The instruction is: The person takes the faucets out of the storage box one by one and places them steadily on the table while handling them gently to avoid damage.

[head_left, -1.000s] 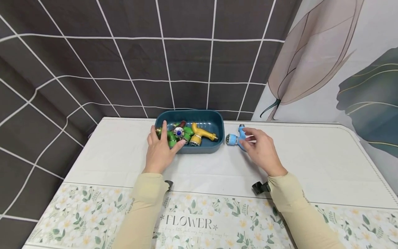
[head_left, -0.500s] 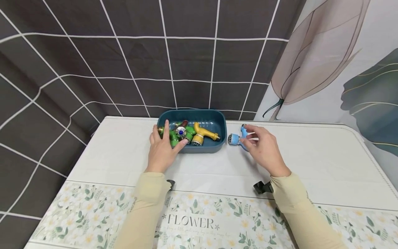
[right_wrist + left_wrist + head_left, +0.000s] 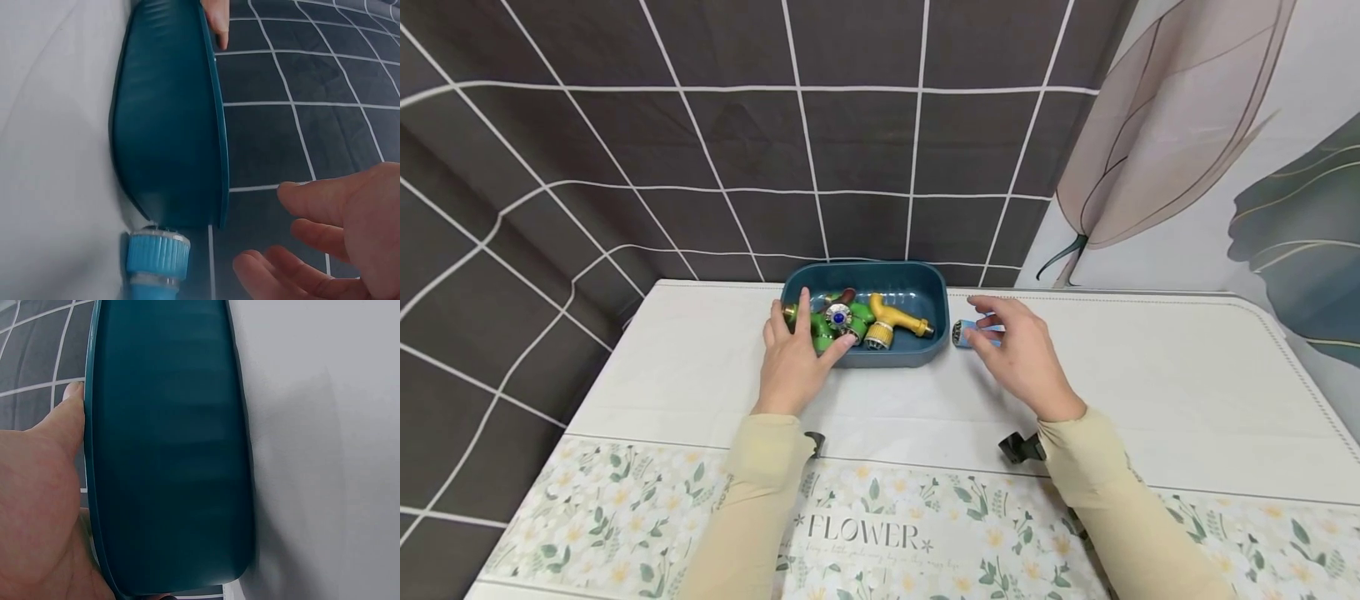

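Observation:
A dark teal bin (image 3: pixel 902 358) holds plastic taps: a yellow tap (image 3: pixel 897 318) on the right and green taps (image 3: pixel 859 318) on the left, one with a silver and blue knob (image 3: pixel 838 317). My left hand (image 3: pixel 790 371) rests on the bin's left end with spread fingers; its thumb crosses the front rim. On the white tabletop just right of the bin lies a blue tap (image 3: pixel 158 255), largely hidden in the head view by my right hand (image 3: pixel 1022 358). That hand hovers over it, fingers parted, with nothing between them in the right wrist view.
The bin stands at the back of the table, close to a dark curtain (image 3: pixel 857 142) with white grid lines. A floral cloth (image 3: pixel 865 533) covers the table's front part. Each wrist carries a black mount (image 3: pixel 1021 447).
The right hand has shifted slightly left over the blue tap, and its fingers have parted more and come off the tap. The left hand stays at the bin's left end.

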Demonstrator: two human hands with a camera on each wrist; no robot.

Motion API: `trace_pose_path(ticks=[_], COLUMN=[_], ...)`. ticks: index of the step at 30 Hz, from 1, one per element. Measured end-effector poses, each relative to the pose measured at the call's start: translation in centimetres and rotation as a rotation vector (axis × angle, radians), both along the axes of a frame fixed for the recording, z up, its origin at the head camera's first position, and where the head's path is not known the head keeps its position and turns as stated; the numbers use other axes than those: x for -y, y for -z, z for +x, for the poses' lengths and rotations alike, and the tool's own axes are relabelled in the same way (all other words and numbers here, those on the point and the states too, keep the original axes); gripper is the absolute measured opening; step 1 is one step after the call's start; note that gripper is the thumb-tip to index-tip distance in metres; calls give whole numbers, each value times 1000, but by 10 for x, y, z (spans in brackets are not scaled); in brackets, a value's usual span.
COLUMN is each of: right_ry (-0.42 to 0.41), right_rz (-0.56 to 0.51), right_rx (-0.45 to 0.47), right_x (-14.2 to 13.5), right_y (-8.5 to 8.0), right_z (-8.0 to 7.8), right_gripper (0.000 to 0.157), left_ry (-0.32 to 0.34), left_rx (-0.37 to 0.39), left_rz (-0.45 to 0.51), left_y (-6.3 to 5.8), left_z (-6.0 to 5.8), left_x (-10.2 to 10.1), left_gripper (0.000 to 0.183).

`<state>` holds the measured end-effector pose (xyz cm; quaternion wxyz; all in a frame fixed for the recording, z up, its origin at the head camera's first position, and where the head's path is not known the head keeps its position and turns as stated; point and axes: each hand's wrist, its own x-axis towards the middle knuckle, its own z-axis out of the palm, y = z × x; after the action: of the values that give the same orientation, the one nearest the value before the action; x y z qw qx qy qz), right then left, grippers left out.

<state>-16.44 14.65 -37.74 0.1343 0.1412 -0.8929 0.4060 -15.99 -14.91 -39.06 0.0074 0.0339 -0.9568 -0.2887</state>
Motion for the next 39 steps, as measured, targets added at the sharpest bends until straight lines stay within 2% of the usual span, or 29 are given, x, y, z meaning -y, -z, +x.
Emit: trace_pose_path(ticks=[24, 39], right_ry=[-96, -113], right_rz=[47, 131], right_rx=[15, 16], right_x=[33, 48], right_y=[-7, -8], right_z=[-1, -9], right_gripper=[44, 43], left_ry=[3, 1], left_rx=[-16, -9], left_rz=[-6, -15], left_y=[0, 0], left_z=[0, 0], left_x=[1, 0], left_gripper=[97, 97])
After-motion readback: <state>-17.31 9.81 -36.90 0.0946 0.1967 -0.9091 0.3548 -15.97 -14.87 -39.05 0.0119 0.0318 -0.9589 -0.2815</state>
